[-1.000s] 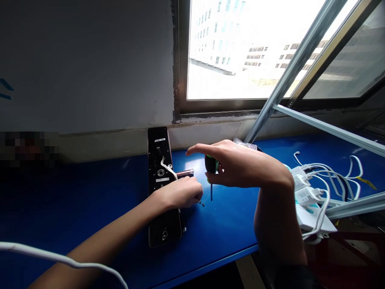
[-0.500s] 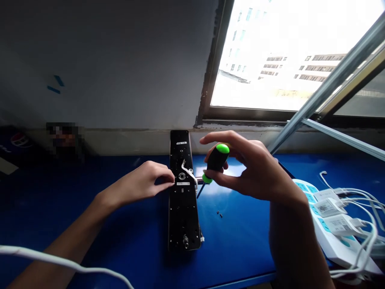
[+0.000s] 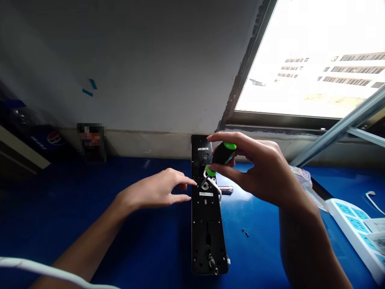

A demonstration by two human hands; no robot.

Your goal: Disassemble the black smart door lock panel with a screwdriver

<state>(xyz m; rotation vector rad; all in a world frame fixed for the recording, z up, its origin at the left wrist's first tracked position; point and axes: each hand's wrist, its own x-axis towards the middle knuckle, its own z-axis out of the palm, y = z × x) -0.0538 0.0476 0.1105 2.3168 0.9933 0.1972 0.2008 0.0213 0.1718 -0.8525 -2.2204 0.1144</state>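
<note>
"Screwdriver (image 3: 223, 154) seen anywhere?"

"It is seen just right of centre in the frame, its black and green handle gripped between the thumb and fingers of the right hand (image 3: 255, 164). The shaft is slanted down to the lower left, over the black plate (image 3: 207, 228)."

"And where is its tip set?"

"Near the ring at the middle of the plate, just beside the left index fingertip. Whether the surface is touched by the tip cannot be told."

"Is anything gripped by the left hand (image 3: 159, 188)?"

"Nothing is seen gripped. Its index finger is stretched onto the plate's left edge, and the thumb is held below, apart from the index, by that same edge."

"What is found around the plate?"

"A white cable (image 3: 215, 186) is looped at its right edge, with a shiny cylinder (image 3: 226, 190) beside it. Small dark pieces (image 3: 245, 233) are scattered on the blue table (image 3: 258, 257), lower right of centre. A white power strip (image 3: 355, 224) is seen at the lower right."
</note>
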